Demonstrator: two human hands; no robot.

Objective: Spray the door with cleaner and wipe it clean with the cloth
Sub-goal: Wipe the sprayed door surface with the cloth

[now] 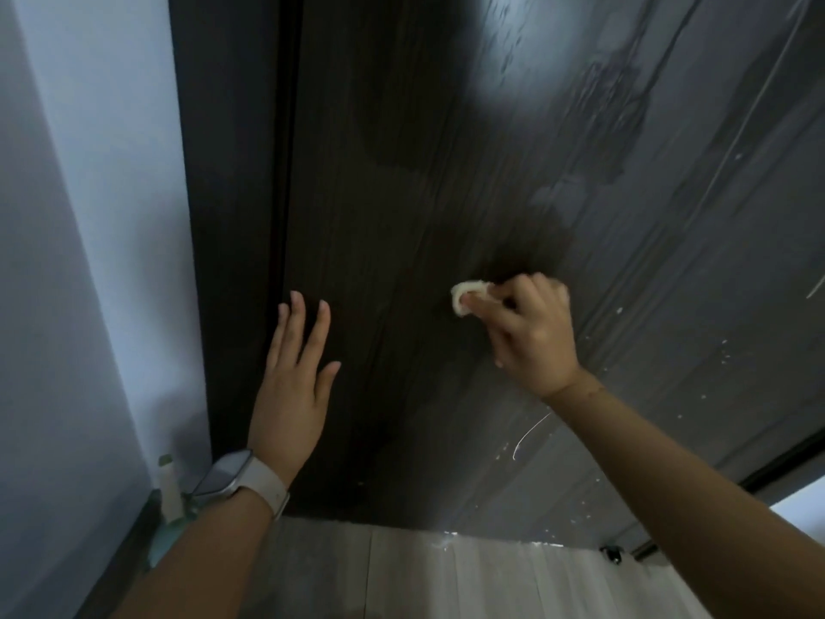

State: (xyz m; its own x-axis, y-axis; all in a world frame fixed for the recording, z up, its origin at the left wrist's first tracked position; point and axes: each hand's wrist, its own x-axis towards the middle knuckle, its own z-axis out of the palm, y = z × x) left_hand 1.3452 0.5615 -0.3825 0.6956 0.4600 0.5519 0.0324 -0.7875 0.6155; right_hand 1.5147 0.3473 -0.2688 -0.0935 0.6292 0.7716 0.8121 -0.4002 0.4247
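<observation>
Two hands: left hand [290,386] flat, fingers spread on dark wood-grain door [402,194].
Right hand [531,337]: fingers gripped small cream cloth [466,296].
Advice: overlap strokes toward the door's wet right edge.

Pale grey wall [89,216] left of the dark frame [232,216]. Light wood-look floor [446,578] below. White smartwatch [236,480] with pale strap. Small dark doorstop [611,554] on floor at right.

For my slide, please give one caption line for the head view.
Right hand wipes the dark door with a cloth; left hand rests flat.
</observation>
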